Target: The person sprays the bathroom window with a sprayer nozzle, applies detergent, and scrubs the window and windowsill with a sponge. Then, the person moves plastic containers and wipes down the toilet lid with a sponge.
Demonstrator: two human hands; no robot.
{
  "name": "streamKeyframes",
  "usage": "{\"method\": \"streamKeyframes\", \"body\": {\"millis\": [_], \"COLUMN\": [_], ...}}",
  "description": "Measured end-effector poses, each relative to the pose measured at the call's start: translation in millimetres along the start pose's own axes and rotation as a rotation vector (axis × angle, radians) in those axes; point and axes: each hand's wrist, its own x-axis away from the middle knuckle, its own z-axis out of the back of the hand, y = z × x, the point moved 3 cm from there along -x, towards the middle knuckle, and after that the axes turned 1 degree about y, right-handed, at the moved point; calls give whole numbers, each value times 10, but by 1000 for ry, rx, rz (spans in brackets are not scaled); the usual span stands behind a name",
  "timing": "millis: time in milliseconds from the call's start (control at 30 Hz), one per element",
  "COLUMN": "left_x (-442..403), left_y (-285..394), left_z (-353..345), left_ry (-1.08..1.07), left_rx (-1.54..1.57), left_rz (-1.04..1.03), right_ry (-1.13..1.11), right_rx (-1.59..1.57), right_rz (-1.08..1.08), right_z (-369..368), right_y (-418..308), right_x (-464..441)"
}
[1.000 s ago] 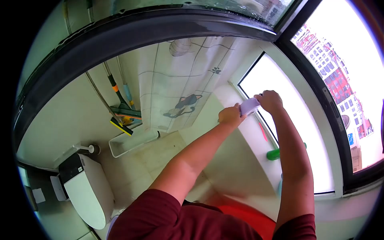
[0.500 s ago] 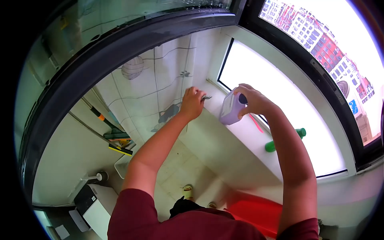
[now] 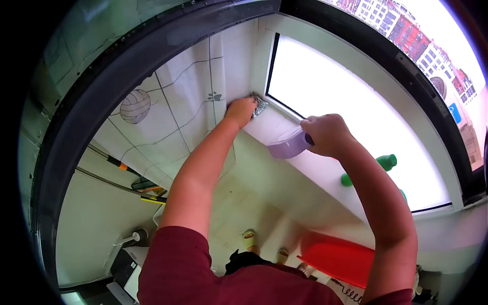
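My right hand (image 3: 329, 135) is closed around the dark-capped end of a light purple bottle (image 3: 286, 146). The bottle is tipped nearly onto its side above the white sill (image 3: 310, 168), its pale label facing up. Over in the corner by the window frame, my left hand (image 3: 241, 111) grips a crinkled silvery-grey thing (image 3: 260, 106) at the sill's far end. Its kind is not clear, and my fingers cover part of it.
Green bottles (image 3: 386, 162) are on the sill beyond my right forearm. A frosted window pane (image 3: 325, 86) borders the sill. A patterned curtain (image 3: 178, 96) hangs at left, long-handled cleaning tools (image 3: 118, 163) lean below, and a red basin-like object (image 3: 335, 256) is near my feet.
My left hand has moved to the far corner of the sill, and more of the silvery thing shows. The purple bottle has tipped from nearly upright to almost level in my right hand.
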Motion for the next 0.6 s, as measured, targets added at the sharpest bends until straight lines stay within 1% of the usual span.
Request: {"method": "streamKeyframes", "body": {"millis": [67,100,167,233,267,300,367,433,500,567,600], "left_x": [93,174,428,621,674,616,464,166,-31,-38,-69], "left_y": [95,156,287,352,364,371,364,395,255,157,164], "left_z": [282,434,737,885,912,956,1001,1006,694,44,-155], "left_ry": [-215,-267,-369,-561,-656,-511,-226,13,260,56,-44], "left_rx": [-16,-89,-239,-268,-275,-230,-134,-75,-41,-18,-6], "left_rz": [97,116,148,243,296,301,301,281,239,130,69], "right_ry": [12,21,205,320,341,392,402,384,374,373,377], "right_rx": [18,30,-68,-196,-290,-375,-513,-574,-611,-630,-633], "right_rz": [-47,-72,-91,-105,-116,-131,-163,-214,-213,-225,-239], "right_z": [27,35,25,21,-12,-77,-133,-182,-219,-269,-305], "right_y": [-82,-115,-198,-319,-386,-457,-605,-723,-810,-860,-871], "right_x": [176,287,642,1023,1193,1355,1560,1688,1757,1824,1861]}}
